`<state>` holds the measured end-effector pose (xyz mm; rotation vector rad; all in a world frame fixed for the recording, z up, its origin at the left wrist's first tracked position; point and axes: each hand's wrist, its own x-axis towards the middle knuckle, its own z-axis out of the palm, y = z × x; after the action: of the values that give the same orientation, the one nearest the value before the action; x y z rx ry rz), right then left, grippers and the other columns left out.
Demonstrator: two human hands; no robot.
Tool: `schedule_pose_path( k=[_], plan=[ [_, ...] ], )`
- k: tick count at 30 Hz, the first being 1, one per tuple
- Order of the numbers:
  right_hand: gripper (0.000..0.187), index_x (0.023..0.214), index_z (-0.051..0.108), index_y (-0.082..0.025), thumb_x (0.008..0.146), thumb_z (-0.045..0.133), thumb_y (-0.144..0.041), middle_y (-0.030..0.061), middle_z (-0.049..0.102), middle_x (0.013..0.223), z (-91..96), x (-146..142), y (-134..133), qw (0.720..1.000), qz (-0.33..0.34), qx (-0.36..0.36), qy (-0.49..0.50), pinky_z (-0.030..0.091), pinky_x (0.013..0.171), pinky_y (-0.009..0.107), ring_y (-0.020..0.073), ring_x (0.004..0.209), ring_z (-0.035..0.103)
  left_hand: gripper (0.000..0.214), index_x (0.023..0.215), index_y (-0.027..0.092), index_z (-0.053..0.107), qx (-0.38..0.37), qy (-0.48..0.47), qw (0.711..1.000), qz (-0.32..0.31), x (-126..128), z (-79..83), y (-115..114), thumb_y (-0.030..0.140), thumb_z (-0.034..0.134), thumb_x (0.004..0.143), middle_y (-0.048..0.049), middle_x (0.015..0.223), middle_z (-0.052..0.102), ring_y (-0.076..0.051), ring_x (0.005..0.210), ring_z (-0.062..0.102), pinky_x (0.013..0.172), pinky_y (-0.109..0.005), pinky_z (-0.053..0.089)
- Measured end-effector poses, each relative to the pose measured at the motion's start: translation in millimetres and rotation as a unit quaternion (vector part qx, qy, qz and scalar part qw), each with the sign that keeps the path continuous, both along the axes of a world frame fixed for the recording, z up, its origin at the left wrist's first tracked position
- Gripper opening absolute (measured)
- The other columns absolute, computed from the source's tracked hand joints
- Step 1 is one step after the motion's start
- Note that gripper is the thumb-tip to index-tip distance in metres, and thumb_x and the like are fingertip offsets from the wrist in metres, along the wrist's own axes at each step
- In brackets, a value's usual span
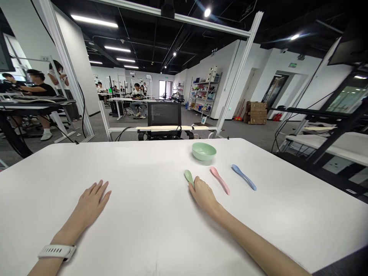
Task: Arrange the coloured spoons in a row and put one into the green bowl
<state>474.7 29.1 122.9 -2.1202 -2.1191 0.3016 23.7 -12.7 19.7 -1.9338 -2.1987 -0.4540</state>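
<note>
My right hand [203,194] is closed around the handle of a green spoon [188,176]; the spoon's bowl end points away from me and its handle is mostly hidden under my fingers. Just right of that hand lies a pink spoon [220,181], and farther right a blue spoon [243,177], both on the white table [138,222]. Behind the spoons stands a light green bowl [204,152], upright, with nothing visible in it. My left hand [92,202] rests palm down on the table at the left, fingers stretched out, holding nothing.
A metal frame [238,73] rises beyond the table's far edge. An office chair [164,114] stands behind that edge. Several people sit or stand at other desks in the background. Shelves [205,94] and a wooden crate [255,112] are farther back.
</note>
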Motion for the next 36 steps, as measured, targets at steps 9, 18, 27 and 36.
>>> schedule_pose_path(
  k=[9, 18, 27, 36],
  plan=[
    [0.026, 0.120, 0.064, -0.009, 0.113, 0.043, -0.023, 0.0177, 0.077, 0.113, 1.5, 1, -1, 1.000, 0.001, -0.001, 0.002, 0.047, 0.078, 0.030, 0.0265, 0.107, 0.077, 0.078, 0.156, 0.015, 0.060, 0.005, -0.012, 1.000, 0.008, 0, -0.4, 0, 0.060, 0.030, 0.100, -0.0161, 0.167, 0.058, -0.037, 0.156, 0.050, 0.124, -0.055, 0.044],
    [0.027, 0.122, 0.063, -0.009, 0.114, 0.043, -0.026, 0.0176, 0.077, 0.114, 3.9, 1, 0, 1.000, -0.001, -0.004, 0.007, 0.047, 0.078, 0.031, 0.0274, 0.108, 0.077, 0.077, 0.156, 0.012, 0.060, 0.006, -0.011, 1.000, 0.001, -1, -0.4, 0, 0.057, 0.031, 0.100, -0.0178, 0.166, 0.057, -0.039, 0.156, 0.050, 0.124, -0.057, 0.044],
    [0.030, 0.122, 0.064, -0.011, 0.115, 0.044, -0.032, 0.0175, 0.078, 0.112, 7.7, 1, -4, 1.000, -0.004, 0.006, 0.009, 0.046, 0.077, 0.030, 0.0272, 0.107, 0.077, 0.079, 0.156, 0.012, 0.059, -0.002, -0.020, 1.000, 0.004, 0, 1.3, 0, 0.059, 0.031, 0.100, -0.0188, 0.167, 0.056, -0.039, 0.157, 0.048, 0.125, -0.056, 0.043],
    [0.033, 0.120, 0.067, -0.011, 0.115, 0.040, -0.029, 0.0193, 0.075, 0.119, 18.5, 68, 24, 0.991, -0.076, 0.101, -0.037, 0.046, 0.080, 0.031, 0.0270, 0.106, 0.075, 0.077, 0.155, 0.012, 0.061, 0.004, -0.004, 1.000, 0.001, 2, 2.8, 0, 0.057, 0.030, 0.100, -0.0177, 0.165, 0.058, -0.038, 0.156, 0.050, 0.126, -0.056, 0.043]
  ],
)
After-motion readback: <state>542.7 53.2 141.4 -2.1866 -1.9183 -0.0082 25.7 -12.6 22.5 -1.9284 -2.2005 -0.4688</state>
